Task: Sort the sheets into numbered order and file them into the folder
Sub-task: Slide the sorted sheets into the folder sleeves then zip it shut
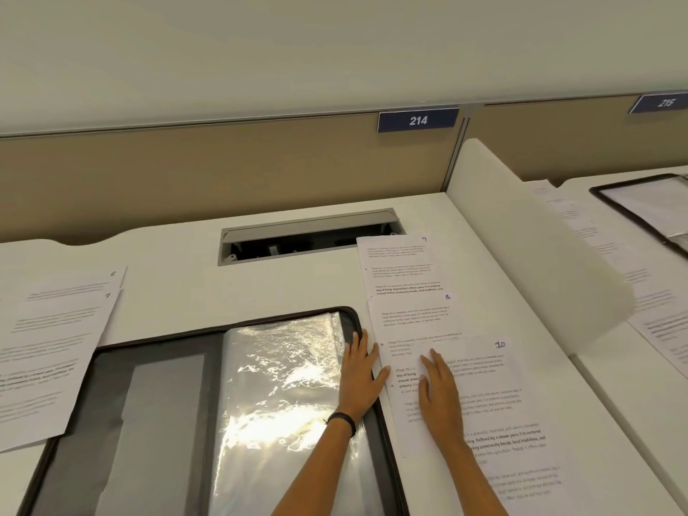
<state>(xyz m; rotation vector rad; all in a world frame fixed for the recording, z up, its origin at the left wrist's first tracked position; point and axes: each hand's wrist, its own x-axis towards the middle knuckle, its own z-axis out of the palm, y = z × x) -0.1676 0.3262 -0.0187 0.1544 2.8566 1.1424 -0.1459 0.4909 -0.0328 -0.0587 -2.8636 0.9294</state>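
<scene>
A white desk fills most of the frame. A tan partition runs across behind it, in the upper half.

An open dark grey folder lies in the lower left and centre. Its right half holds shiny clear plastic sleeves that catch the light.

A white side divider stands along the desk's right edge. Beyond it, at the far right, a second desk carries loose printed sheets and another dark folder.

At the left edge of the frame, two printed sheets overlap, partly covering the folder's left corner. The sheet marked 7 lies on top of the sheet marked 6.

Just right of the folder, three more printed sheets overlap in a column. The sheet marked 9 is highest in the frame. The sheet marked 8 is below it, and the sheet marked 10 is lowest and furthest right.

A cable slot with its grey lid raised is set into the desk at centre, and the top of sheet 9 covers its right corner.

Two bare forearms reach up from the bottom centre. The left hand lies flat, fingers straight, on the folder's right edge, with its thumb stretched onto the sheets beside it. The right hand rests palm down, fingers straight and close together, on the overlapped sheets 8 and 10.

Blue signs reading 214 and 215 are fixed on top of the partition at upper right.

A thin black wristband circles the left wrist.
</scene>
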